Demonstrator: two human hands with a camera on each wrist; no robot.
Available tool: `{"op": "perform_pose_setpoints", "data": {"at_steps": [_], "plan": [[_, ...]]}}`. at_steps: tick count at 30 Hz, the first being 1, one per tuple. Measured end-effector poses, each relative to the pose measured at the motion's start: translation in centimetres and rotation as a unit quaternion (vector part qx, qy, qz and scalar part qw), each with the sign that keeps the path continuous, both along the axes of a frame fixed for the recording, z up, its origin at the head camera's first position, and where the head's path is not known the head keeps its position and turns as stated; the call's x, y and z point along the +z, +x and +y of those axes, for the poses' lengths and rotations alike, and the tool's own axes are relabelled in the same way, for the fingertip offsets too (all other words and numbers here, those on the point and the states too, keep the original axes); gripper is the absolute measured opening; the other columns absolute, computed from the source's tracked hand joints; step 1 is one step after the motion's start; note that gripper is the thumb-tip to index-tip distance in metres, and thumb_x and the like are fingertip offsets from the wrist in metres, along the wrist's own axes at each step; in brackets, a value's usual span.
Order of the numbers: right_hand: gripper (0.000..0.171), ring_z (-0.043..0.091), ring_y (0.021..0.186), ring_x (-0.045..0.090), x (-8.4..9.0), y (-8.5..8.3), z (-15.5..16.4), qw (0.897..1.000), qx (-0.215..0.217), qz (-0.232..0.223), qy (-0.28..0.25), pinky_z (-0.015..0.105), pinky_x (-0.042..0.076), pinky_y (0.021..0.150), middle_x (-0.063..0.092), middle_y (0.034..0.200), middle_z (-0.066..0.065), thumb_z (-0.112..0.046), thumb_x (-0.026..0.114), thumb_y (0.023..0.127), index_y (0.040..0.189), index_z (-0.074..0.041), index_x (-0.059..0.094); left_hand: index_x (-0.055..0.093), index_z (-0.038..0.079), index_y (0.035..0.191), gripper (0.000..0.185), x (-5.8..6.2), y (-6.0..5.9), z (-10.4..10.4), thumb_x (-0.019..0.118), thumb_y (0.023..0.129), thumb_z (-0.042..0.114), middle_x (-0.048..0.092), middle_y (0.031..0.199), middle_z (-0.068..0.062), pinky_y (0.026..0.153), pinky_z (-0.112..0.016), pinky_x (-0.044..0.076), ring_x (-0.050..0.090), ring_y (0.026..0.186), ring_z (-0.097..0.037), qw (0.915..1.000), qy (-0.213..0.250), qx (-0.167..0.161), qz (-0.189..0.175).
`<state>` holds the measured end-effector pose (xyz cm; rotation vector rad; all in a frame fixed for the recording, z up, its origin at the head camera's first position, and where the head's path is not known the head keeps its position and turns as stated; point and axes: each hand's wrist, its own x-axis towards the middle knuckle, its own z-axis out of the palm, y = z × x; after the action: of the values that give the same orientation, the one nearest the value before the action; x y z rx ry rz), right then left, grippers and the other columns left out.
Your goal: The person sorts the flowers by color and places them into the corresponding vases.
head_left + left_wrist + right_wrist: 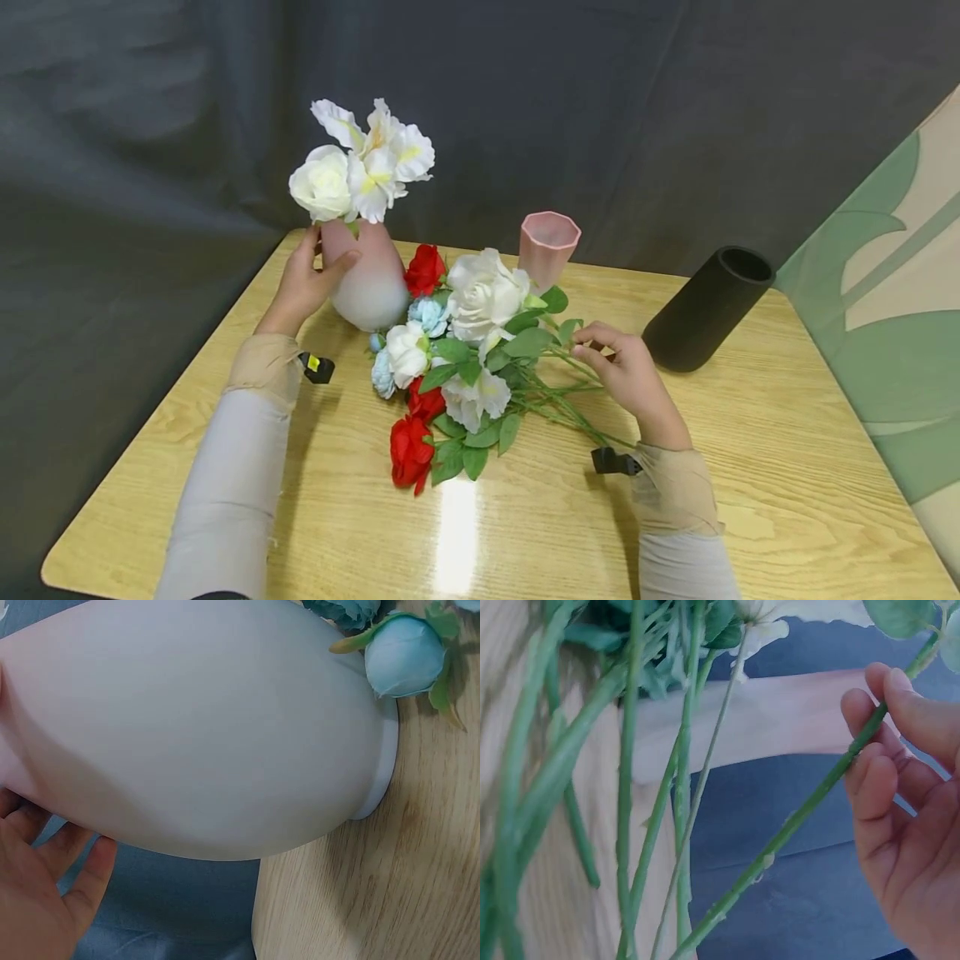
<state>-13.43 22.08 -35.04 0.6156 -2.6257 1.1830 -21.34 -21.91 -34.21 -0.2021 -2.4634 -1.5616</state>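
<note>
A green stem (810, 806) is pinched by the right hand (626, 371) between thumb and fingers, with its leaves just past the grip. It is held at the stem side of a loose heap of flowers, among them a large white rose (486, 296), red flowers (410, 450) and pale blue flowers (429, 315), on the surface (750, 508). In the head view its long axis appears slanted, the leafy part pointing left and away from the person, the bare part back toward the right forearm; which bloom it carries cannot be told for certain among the crossing leaves.

A pink-and-white vase (372, 279) is gripped near its neck by the left hand (303, 279), the thumb laid across its front. A white rose (322, 185) and a white iris (386, 162) are held in its mouth, which lies to the left of the right fingers, beyond the heap and higher than it. By the right hand, a faceted pink vase (550, 242) is placed farther back and a black vase (708, 308) just to the right.
</note>
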Motion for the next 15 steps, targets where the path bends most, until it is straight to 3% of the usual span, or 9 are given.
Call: {"op": "perform_pose_setpoints", "data": {"at_steps": [4,10,15], "plan": [[0.01,0.002,0.078,0.052,0.4,-0.1,-0.6,1.0,-0.012,0.017,-0.013,0.022,0.047,0.057,0.071,0.096,0.01,-0.004,0.064,0.095,0.098,-0.003,0.074,0.023,0.007,0.157,0.076,0.4,0.3,0.2,0.063,0.097,0.031,0.03,0.16,-0.018,0.115,-0.059,0.032,0.032,0.144,-0.041,1.0,0.002,-0.002,-0.009],[0.008,0.0,0.077,0.053,0.6,-0.5,-1.6,0.998,-0.016,0.039,-0.047,0.02,0.047,0.058,0.067,0.089,0.01,-0.001,0.064,0.095,0.092,-0.002,0.071,0.022,0.002,0.156,0.076,2.2,1.9,1.2,0.062,0.098,0.031,0.028,0.16,-0.021,0.114,-0.06,0.032,0.031,0.144,-0.043,0.9997,0.015,-0.01,-0.014],[0.009,0.001,0.077,0.054,0.6,-0.8,-2.5,0.995,-0.015,0.052,-0.086,0.017,0.047,0.06,0.063,0.084,0.01,0.0,0.062,0.095,0.09,-0.002,0.07,0.024,0.0,0.155,0.074,2.4,2.2,1.4,0.062,0.098,0.03,0.03,0.158,-0.023,0.116,-0.059,0.029,0.031,0.144,-0.044,0.9999,0.011,-0.009,-0.004]]}}
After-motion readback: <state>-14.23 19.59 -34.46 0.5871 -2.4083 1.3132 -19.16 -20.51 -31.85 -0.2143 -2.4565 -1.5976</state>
